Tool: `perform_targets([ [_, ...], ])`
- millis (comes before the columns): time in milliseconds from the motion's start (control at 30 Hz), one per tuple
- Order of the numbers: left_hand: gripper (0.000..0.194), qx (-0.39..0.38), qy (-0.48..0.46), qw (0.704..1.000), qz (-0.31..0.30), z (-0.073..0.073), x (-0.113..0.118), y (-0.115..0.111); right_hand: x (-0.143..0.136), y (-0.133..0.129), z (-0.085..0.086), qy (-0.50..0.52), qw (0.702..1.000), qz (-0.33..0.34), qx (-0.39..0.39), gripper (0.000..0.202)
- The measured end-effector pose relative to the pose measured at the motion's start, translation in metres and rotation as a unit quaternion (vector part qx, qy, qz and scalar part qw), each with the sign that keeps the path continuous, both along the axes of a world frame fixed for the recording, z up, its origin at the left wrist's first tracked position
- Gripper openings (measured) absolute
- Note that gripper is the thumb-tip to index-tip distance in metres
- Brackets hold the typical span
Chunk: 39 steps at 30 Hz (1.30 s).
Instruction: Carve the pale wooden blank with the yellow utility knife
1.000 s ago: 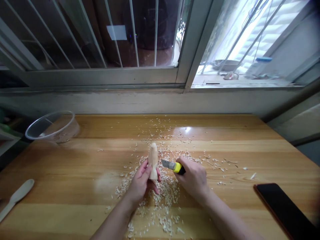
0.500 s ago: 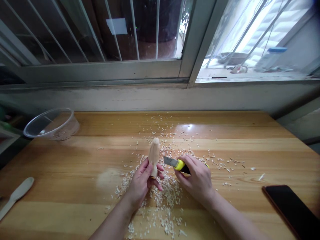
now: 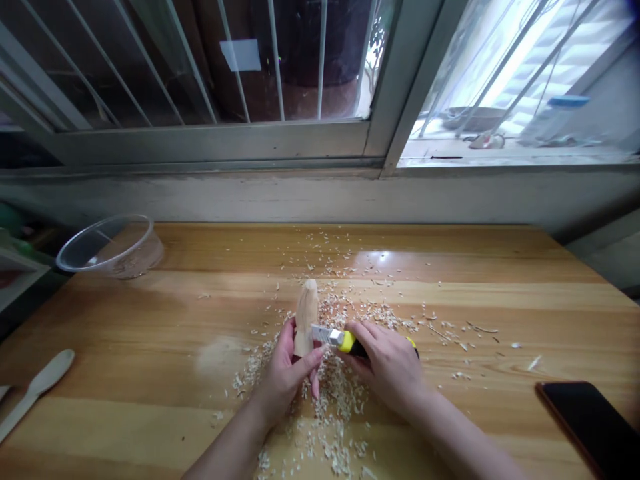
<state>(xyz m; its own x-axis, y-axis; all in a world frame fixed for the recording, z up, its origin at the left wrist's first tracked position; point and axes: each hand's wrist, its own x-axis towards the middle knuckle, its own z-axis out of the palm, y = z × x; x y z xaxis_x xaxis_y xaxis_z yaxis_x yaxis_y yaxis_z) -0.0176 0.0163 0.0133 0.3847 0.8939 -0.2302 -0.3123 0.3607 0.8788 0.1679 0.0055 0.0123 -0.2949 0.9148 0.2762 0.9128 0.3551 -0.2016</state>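
A pale carved piece of wood (image 3: 307,310) stands nearly upright in my left hand (image 3: 285,377), which is closed round its lower part. My left thumb reaches right, towards the blade. In my right hand (image 3: 387,360) is a yellow and black utility knife (image 3: 349,341), gripped by its handle. Its metal blade points left and meets the right side of the wood, low down. Wood shavings (image 3: 345,393) lie scattered on the table under and around both hands.
A clear plastic bowl (image 3: 113,257) stands at the table's back left. A wooden spoon (image 3: 43,383) lies at the left edge, a black phone (image 3: 590,420) at the front right. Behind the wooden table (image 3: 165,333) are a low wall and a barred window (image 3: 220,143).
The knife has moved left from beside the wood onto its lower right side. My left thumb has shifted off the wood towards the blade, and the wood has turned. The view has shifted slightly.
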Motion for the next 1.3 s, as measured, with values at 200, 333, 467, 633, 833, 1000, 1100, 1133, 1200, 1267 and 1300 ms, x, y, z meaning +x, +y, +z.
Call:
perform_targets([
  [200,0.045,0.011,0.033,0.999,-0.003,-0.002,-0.003,0.000,-0.001,-0.004,0.003,-0.036,0.998,0.020,-0.057,0.023],
  [333,0.051,0.017,0.028,0.999,-0.014,0.002,-0.002,-0.003,-0.001,-0.004,0.007,-0.040,0.997,0.018,-0.063,0.023],
  [467,0.057,0.021,0.042,0.999,-0.027,0.002,0.000,-0.006,-0.002,-0.004,0.009,-0.042,0.997,0.025,-0.066,0.020],
  [633,0.058,0.026,0.048,0.998,-0.032,0.001,-0.004,-0.007,-0.005,-0.006,0.007,-0.044,0.997,0.017,-0.060,0.018],
  [833,0.048,0.047,0.041,0.997,-0.043,0.002,-0.004,-0.007,-0.007,-0.008,0.006,-0.035,0.998,0.012,-0.052,0.019],
  [1000,0.053,0.022,0.038,0.999,-0.001,0.003,0.000,-0.010,-0.007,-0.008,0.003,-0.031,0.999,0.013,-0.042,0.020],
  [1100,0.050,0.033,0.036,0.999,0.001,0.003,0.001,-0.011,-0.007,-0.008,0.002,-0.012,0.999,0.017,-0.028,0.020],
  [1133,0.049,0.034,0.038,0.999,-0.001,0.003,0.001,-0.011,-0.008,-0.008,0.002,-0.004,1.000,0.017,-0.024,0.019],
  [1200,0.049,0.033,0.043,0.998,-0.010,0.004,0.001,-0.012,-0.008,-0.009,0.002,0.006,1.000,0.014,-0.017,0.019],
  [1267,0.048,0.030,0.046,0.998,-0.019,0.003,0.000,-0.012,-0.008,-0.009,0.002,0.008,1.000,0.010,-0.019,0.020],
  [1300,0.048,0.028,0.047,0.998,-0.019,0.003,0.001,-0.012,-0.008,-0.009,0.002,0.007,1.000,0.008,-0.021,0.021],
])
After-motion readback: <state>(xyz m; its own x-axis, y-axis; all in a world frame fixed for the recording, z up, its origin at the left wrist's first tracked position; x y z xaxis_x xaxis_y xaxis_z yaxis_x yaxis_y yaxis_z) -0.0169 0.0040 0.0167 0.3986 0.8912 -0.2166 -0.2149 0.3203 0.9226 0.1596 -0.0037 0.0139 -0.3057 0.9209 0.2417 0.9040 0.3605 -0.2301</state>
